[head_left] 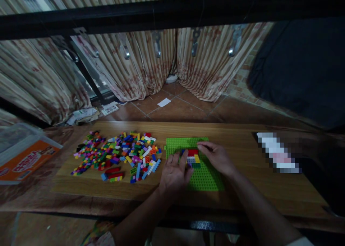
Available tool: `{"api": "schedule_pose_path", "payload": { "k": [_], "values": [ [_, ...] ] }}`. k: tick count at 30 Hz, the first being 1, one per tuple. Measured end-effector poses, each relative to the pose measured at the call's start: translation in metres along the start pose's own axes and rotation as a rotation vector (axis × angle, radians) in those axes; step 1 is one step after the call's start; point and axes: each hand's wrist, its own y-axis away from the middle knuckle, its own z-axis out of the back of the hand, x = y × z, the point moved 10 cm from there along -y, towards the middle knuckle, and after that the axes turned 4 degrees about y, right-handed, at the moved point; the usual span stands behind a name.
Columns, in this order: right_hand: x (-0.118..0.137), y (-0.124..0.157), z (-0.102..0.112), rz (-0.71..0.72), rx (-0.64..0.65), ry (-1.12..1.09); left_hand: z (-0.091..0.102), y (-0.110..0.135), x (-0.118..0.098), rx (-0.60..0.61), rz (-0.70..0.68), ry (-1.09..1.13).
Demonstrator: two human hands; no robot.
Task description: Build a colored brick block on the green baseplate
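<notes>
A block of toy building bricks (193, 153), with red, yellow, white, blue and purple pieces showing, sits on a green studded baseplate (206, 177). Against the block's left side lies my left hand (175, 170), its index finger and thumb spread apart, the other fingers over the plate. My right hand (217, 156) is at the block's upper right corner, thumb and fingertips pinched together. Whatever is in that pinch is too small or hidden to make out. My left hand covers part of the block's left side and the plate beneath.
Loose bricks (118, 149) in many colours spread over the left of the wooden table (242, 188). Beyond them stands a clear box with an orange label (29, 163). A phone-like object (279, 152), its screen blurred, lies at right. A dark bar (172, 12) crosses ahead, before striped curtains.
</notes>
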Motion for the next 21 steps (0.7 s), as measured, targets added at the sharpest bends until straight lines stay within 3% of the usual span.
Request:
{"api": "schedule_pose_path", "payload": {
  "k": [4,9,13,21],
  "values": [
    [-0.005,0.000,0.012,-0.057,-0.058,0.035,0.008,-0.001,0.004,-0.025,0.019,0.111],
    [0.014,0.007,-0.002,0.095,-0.012,0.165,0.008,-0.002,0.007,-0.040,0.009,0.086],
    [0.021,0.011,-0.011,0.132,0.034,0.253,0.003,-0.003,0.002,-0.016,-0.043,0.036],
    [0.024,0.012,-0.004,0.173,-0.010,0.285,0.006,-0.003,0.001,0.007,-0.053,0.079]
  ]
}}
